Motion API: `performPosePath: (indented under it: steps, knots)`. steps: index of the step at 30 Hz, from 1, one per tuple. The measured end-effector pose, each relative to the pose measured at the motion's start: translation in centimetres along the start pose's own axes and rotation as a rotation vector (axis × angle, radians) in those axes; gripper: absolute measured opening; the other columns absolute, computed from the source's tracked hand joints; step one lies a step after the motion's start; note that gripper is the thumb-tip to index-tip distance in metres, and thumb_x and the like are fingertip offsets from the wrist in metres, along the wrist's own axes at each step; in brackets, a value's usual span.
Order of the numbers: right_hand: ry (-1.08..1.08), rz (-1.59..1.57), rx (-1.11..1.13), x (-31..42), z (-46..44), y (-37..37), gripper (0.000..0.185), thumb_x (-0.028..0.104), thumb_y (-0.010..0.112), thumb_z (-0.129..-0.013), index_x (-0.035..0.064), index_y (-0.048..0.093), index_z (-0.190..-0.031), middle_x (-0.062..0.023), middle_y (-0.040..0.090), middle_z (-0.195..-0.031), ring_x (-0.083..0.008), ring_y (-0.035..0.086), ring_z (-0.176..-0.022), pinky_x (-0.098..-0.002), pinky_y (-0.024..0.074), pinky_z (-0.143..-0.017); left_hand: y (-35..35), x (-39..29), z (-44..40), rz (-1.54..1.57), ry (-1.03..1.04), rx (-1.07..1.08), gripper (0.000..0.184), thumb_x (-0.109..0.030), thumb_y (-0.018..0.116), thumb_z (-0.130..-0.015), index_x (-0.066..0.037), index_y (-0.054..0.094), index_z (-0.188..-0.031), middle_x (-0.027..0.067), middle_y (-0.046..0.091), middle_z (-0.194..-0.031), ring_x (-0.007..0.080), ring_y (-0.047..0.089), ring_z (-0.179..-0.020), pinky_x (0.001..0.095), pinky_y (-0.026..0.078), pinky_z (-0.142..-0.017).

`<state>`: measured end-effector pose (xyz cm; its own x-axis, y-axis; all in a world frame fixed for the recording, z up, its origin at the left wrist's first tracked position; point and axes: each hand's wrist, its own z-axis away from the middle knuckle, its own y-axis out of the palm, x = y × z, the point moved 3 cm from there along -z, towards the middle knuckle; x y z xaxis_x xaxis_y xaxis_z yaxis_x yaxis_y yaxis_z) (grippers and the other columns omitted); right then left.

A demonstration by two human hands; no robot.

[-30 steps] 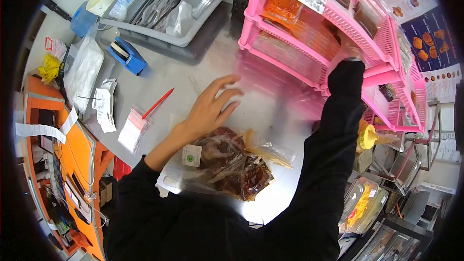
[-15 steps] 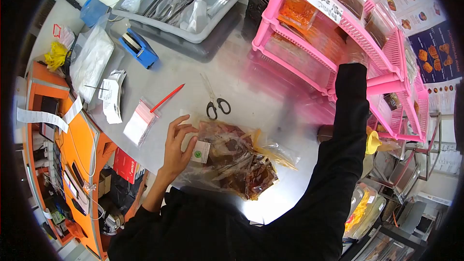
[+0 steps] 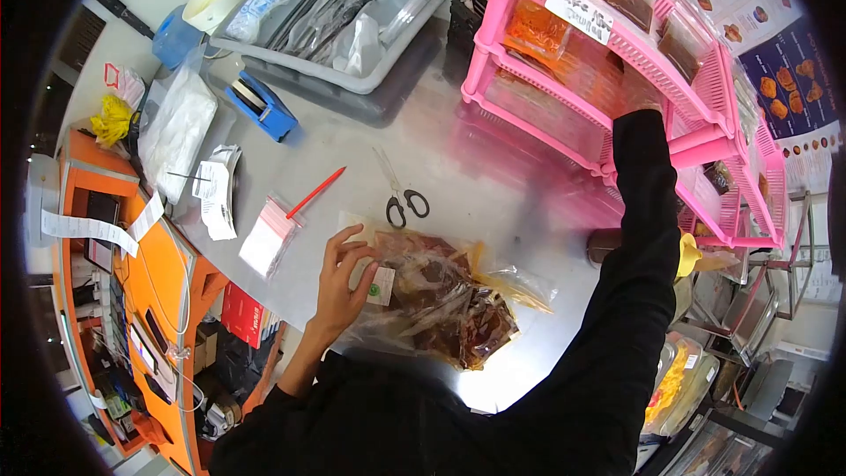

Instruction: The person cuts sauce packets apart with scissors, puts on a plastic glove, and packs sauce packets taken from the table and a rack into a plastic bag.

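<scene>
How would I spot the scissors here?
Start at the grey bin on the metal counter, then go down toward the brown bagged packets by the left hand. The scissors lie above those packets in the picture. Two black handle loops set them apart from the red pen to their left.

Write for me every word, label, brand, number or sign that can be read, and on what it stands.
Nothing can be read with certainty:
White label on the pink rack: dark writing, too blurred.
Square sticker at the left edge of the brown packets: green round mark, wording too small.
Red box: pale lettering, unreadable.
Paper slips and posters: print too small.
</scene>
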<state>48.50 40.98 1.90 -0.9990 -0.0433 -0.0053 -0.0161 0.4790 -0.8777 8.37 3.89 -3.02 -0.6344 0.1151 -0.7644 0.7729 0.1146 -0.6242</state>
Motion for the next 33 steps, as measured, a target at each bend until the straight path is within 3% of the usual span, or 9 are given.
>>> performPosePath:
  steps: [13, 17, 21, 23, 27, 29, 31, 33]
  knots:
    - [-0.012, 0.059, 0.087, -0.2, 0.7, 0.0, 0.038, 0.010, 0.058, -0.080, 0.0066, 0.052, -0.118, -0.0192, 0.059, -0.110, -0.0383, 0.055, -0.102, -0.0440, 0.0453, -0.086, -0.6, 0.4, 0.9, 0.041, -0.009, -0.056, 0.015, -0.003, 0.064, -0.081, -0.004, 0.062, -0.096, 0.0139, 0.044, -0.128, 0.0267, 0.057, -0.100, 0.0380, 0.047, -0.084]
    - [-0.178, 0.118, 0.078, 0.2, 2.3, -0.6, 0.038, 0.009, 0.057, -0.080, 0.0064, 0.052, -0.118, -0.0192, 0.059, -0.110, -0.0385, 0.055, -0.103, -0.0439, 0.0453, -0.086, -0.3, -0.4, 1.4, 0.036, 0.014, -0.057, 0.019, -0.001, 0.064, -0.079, -0.003, 0.061, -0.098, 0.0157, 0.044, -0.129, 0.0262, 0.057, -0.099, 0.0365, 0.045, -0.087]
    - [-0.444, -0.104, -0.208, 5.6, 9.5, -8.6, 0.038, 0.007, 0.057, -0.081, 0.0065, 0.053, -0.118, -0.0185, 0.058, -0.110, -0.0379, 0.055, -0.101, -0.0433, 0.0459, -0.085, -0.2, -1.0, 2.5, 0.047, 0.067, -0.040, 0.018, -0.004, 0.063, -0.081, -0.002, 0.061, -0.099, 0.0161, 0.044, -0.130, 0.0261, 0.056, -0.102, 0.0355, 0.044, -0.087]
    - [-0.473, -0.215, -0.221, 9.6, 13.7, -14.7, 0.037, 0.007, 0.059, -0.081, 0.0060, 0.053, -0.118, -0.0167, 0.058, -0.111, -0.0352, 0.057, -0.099, -0.0416, 0.0463, -0.085, -0.4, -1.5, 3.4, 0.067, 0.047, -0.017, 0.018, -0.004, 0.063, -0.082, -0.003, 0.062, -0.099, 0.0157, 0.045, -0.129, 0.0258, 0.056, -0.103, 0.0354, 0.044, -0.088]
    - [-0.357, -0.460, 0.060, 11.7, 23.3, -19.2, 0.034, 0.012, 0.064, -0.078, 0.0080, 0.056, -0.111, -0.0158, 0.058, -0.104, -0.0338, 0.056, -0.097, -0.0402, 0.0465, -0.083, 0.1, -1.1, 4.8, 0.113, 0.043, -0.015, 0.018, -0.004, 0.063, -0.082, -0.004, 0.063, -0.100, 0.0147, 0.046, -0.129, 0.0244, 0.055, -0.104, 0.0345, 0.044, -0.087]
    - [-0.215, -0.604, 0.285, 12.0, 27.4, -19.1, 0.032, 0.013, 0.065, -0.079, 0.0082, 0.056, -0.109, -0.0141, 0.058, -0.103, -0.0331, 0.057, -0.095, -0.0403, 0.0462, -0.082, 0.2, -1.3, 5.5, 0.091, 0.076, -0.006, 0.018, -0.004, 0.063, -0.082, -0.004, 0.063, -0.100, 0.0137, 0.046, -0.129, 0.0234, 0.056, -0.103, 0.0339, 0.044, -0.086]
    - [-0.217, -0.592, 0.396, 11.2, 31.9, -16.5, 0.032, 0.017, 0.066, -0.078, 0.0078, 0.057, -0.107, -0.0143, 0.060, -0.098, -0.0330, 0.057, -0.093, -0.0404, 0.0466, -0.080, 0.4, -1.9, 5.6, 0.121, 0.072, 0.006, 0.018, -0.004, 0.063, -0.082, -0.004, 0.063, -0.100, 0.0133, 0.045, -0.130, 0.0233, 0.056, -0.102, 0.0339, 0.044, -0.085]
    - [-0.187, -0.534, 0.765, 11.1, 35.4, -14.7, 0.036, 0.022, 0.068, -0.075, 0.0054, 0.056, -0.104, -0.0157, 0.060, -0.094, -0.0340, 0.058, -0.091, -0.0411, 0.0462, -0.079, 0.4, -2.4, 5.7, 0.127, 0.088, 0.011, 0.018, -0.005, 0.063, -0.082, -0.005, 0.063, -0.100, 0.0129, 0.045, -0.131, 0.0234, 0.057, -0.100, 0.0341, 0.045, -0.084]
